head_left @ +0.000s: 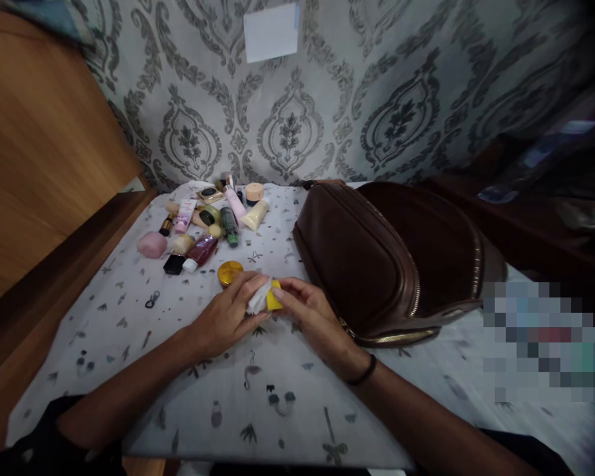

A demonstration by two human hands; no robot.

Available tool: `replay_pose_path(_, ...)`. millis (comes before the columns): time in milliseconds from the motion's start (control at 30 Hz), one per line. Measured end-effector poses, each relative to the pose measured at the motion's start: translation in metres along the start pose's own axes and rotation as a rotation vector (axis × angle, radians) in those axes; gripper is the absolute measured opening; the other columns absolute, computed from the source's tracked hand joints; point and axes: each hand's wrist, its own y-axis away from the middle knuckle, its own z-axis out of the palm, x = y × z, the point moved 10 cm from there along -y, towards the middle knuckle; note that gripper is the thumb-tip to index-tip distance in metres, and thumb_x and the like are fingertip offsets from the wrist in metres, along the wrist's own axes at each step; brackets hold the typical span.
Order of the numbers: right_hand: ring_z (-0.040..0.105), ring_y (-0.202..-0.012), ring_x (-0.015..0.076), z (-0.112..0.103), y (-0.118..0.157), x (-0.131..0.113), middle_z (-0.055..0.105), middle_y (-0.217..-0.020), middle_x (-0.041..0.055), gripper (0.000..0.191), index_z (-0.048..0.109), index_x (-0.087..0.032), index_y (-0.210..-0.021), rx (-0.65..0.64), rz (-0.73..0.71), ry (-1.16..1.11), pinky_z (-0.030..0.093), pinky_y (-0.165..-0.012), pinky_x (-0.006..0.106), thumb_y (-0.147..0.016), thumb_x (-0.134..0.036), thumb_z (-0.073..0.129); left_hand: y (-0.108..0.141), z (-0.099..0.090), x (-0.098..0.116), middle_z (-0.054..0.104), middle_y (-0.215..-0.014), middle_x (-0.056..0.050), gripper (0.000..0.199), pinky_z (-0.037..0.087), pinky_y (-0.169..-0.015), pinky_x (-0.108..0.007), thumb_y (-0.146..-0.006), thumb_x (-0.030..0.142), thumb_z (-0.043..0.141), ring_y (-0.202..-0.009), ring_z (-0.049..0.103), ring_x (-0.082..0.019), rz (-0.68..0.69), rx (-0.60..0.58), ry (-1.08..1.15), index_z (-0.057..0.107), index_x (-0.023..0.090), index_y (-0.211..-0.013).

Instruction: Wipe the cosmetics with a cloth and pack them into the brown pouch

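My left hand (238, 301) is closed around a crumpled white tissue (258, 297), which presses against a small yellow item (274, 297). The fingertips and thumb of my right hand (305, 307) pinch that yellow item from the other side; its exact kind cannot be made out. Both hands meet over the middle of the patterned cloth (203, 403). Just behind my left fingers lies a round gold-lidded jar (230, 272), partly covered by the hand. A dark brown leather bag (352, 244) with its brass zipper undone lies right of my right hand.
Several cosmetics are grouped at the back left, among them a pink sponge-like piece (152, 244), a maroon bottle (203, 248), a green bottle (229, 226) and a cream tube (256, 215). A wooden panel (54, 125) borders the left side. At far right is a clear plastic bottle (530, 162).
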Motion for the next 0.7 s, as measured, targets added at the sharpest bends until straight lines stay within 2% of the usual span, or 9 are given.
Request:
replay_pose_path(167,0.058,-0.068,0.0129,0.004,0.000,0.001,0.067,-0.082,0.0008,0.038,0.071,-0.018,-0.082,-0.032,0.013,-0.014,0.048,-0.061,0.025,-0.069,-0.052,0.082,0.001,0.003,-0.009,0.059,-0.130,-0.013,0.051,0.052,-0.103,-0.041,-0.099,0.040,0.053,-0.122,0.059,-0.026,-0.107,-0.048,0.064,0.036,0.022,-0.143)
replay_pose_path(300,0.056,-0.063,0.0114,0.009,0.001,-0.002,0.066,-0.079,-0.0005,0.038,0.069,-0.019,-0.095,-0.086,-0.001,0.037,0.047,-0.059,0.025,-0.072,-0.047,0.081,0.004,0.005,-0.026,0.061,-0.127,-0.014,0.046,0.051,-0.101,-0.041,-0.097,0.042,0.054,-0.115,0.061,-0.027,-0.270,-0.064,0.160,0.046,0.017,-0.135)
replay_pose_path(400,0.057,-0.064,0.0118,0.012,0.002,-0.004,0.066,-0.078,-0.0009,0.040,0.067,-0.020,-0.103,-0.112,0.001,0.054,0.047,-0.060,0.025,-0.074,-0.044,0.080,0.004,0.004,-0.033,0.063,-0.124,-0.013,0.043,0.049,-0.101,-0.042,-0.096,0.041,0.054,-0.112,0.061,-0.027,-0.335,-0.052,0.200,0.051,0.017,-0.132)
replay_pose_path(533,0.058,-0.059,0.0120,0.012,0.003,-0.003,0.065,-0.070,-0.0028,0.042,0.064,-0.020,-0.100,-0.106,0.023,0.071,0.046,-0.056,0.025,-0.073,-0.048,0.080,0.002,0.002,-0.032,0.065,-0.119,-0.011,0.041,0.052,-0.094,-0.038,-0.098,0.038,0.051,-0.106,0.063,-0.025,-0.334,-0.052,0.195,0.051,0.016,-0.132)
replay_pose_path(700,0.054,-0.048,0.0107,0.014,0.004,0.001,0.062,-0.059,-0.0054,0.047,0.057,-0.021,-0.090,-0.102,0.045,0.105,0.039,-0.048,0.023,-0.072,-0.059,0.078,0.000,-0.005,-0.024,0.066,-0.116,-0.009,0.032,0.052,-0.095,-0.034,-0.101,0.035,0.048,-0.108,0.064,-0.022,-0.230,0.014,0.144,0.056,0.019,-0.127)
